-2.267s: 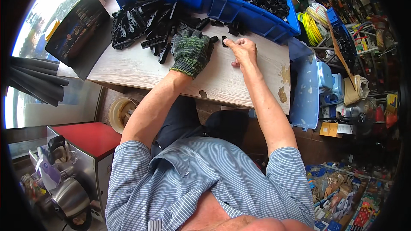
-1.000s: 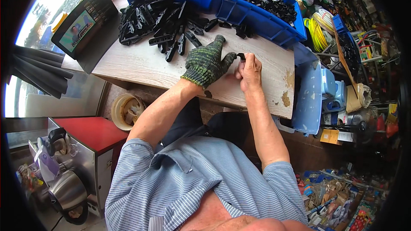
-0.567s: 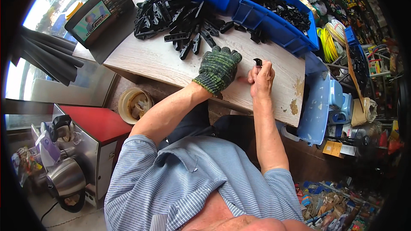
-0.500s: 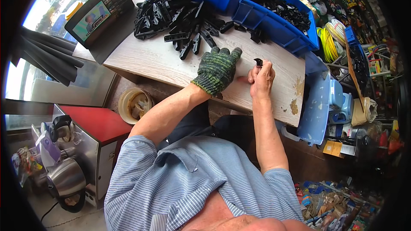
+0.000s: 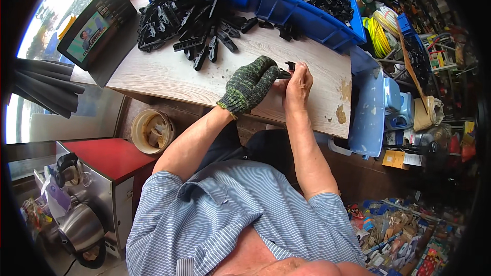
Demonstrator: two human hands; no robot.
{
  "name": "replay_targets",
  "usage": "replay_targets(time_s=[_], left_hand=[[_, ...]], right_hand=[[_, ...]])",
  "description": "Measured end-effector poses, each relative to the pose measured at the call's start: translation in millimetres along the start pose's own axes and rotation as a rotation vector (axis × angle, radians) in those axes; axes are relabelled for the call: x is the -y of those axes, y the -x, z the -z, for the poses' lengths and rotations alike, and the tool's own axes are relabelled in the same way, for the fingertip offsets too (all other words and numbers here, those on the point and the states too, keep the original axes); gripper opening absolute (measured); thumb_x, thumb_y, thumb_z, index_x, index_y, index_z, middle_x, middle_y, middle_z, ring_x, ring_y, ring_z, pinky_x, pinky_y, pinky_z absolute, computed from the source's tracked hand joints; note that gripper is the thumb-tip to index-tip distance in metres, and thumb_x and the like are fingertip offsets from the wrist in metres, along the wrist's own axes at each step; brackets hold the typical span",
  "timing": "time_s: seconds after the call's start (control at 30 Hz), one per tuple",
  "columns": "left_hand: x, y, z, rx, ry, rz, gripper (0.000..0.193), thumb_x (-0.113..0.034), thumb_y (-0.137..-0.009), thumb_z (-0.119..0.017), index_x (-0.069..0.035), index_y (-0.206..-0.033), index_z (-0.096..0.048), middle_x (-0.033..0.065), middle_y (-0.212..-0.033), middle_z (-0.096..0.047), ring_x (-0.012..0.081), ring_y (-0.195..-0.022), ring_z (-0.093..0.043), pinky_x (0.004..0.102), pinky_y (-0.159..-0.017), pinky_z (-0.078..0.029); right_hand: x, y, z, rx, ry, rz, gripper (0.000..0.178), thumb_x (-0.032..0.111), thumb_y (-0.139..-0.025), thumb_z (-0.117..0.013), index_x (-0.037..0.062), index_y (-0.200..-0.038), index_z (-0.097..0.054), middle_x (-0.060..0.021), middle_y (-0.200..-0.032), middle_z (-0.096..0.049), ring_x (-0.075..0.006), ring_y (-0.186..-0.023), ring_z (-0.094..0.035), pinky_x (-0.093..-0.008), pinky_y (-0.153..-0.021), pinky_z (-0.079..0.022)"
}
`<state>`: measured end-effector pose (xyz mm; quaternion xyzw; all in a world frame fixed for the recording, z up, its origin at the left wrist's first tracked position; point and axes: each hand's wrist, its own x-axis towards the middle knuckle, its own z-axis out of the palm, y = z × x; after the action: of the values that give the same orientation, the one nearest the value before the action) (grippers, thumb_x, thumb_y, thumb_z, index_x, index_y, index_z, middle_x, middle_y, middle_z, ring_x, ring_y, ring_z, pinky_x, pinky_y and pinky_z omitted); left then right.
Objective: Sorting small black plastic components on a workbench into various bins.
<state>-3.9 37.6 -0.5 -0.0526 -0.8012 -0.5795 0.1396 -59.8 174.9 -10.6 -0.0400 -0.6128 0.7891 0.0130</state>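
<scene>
Now, any print on the yellow box (image 5: 393, 159) is too small to read. Unlike half a second ago, the gloved left hand (image 5: 249, 85) nearly meets the bare right hand (image 5: 298, 87) over the pale table (image 5: 327, 79); its fingers are curled round a dark piece (image 5: 284, 74), while right fingertips pinch a black part (image 5: 290, 65) beside it.

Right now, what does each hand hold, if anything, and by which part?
The right hand pinches a small black piece by its near end; what the left hand holds is unclear.
</scene>
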Motion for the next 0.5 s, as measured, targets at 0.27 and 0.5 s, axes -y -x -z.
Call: replay_targets(time_s=[0.27, 0.5], left_hand=[[6.5, -8.1, -8.5, -0.017, 0.004, -0.005, 0.020, -0.014, -0.099, -0.053, -0.001, -0.111, -0.063, 0.0163, -0.101, -0.064, 0.0316, -0.086, -0.065, 0.0393, -0.074, -0.051], [29.9, -1.6, -32.7, -0.241, -0.235, -0.253, 0.031, -0.010, -0.094, -0.055, -0.004, -0.124, -0.057, 0.0177, -0.117, -0.061, 0.0333, -0.084, -0.065, 0.0430, -0.074, -0.053]], right_hand=[[-32.0, -20.1, 22.9, 0.050, 0.314, 0.318, 0.028, 0.028, -0.098, -0.049, 0.0084, -0.078, -0.051, -0.0021, -0.057, -0.045, -0.0127, -0.042, -0.044, -0.0295, -0.040, -0.043], [-13.3, -1.8, 10.5, 0.053, 0.192, 0.201, 0.026, 0.020, -0.098, -0.050, 0.0078, -0.075, -0.049, 0.0014, -0.062, -0.042, -0.0093, -0.052, -0.042, -0.0268, -0.049, -0.037]])
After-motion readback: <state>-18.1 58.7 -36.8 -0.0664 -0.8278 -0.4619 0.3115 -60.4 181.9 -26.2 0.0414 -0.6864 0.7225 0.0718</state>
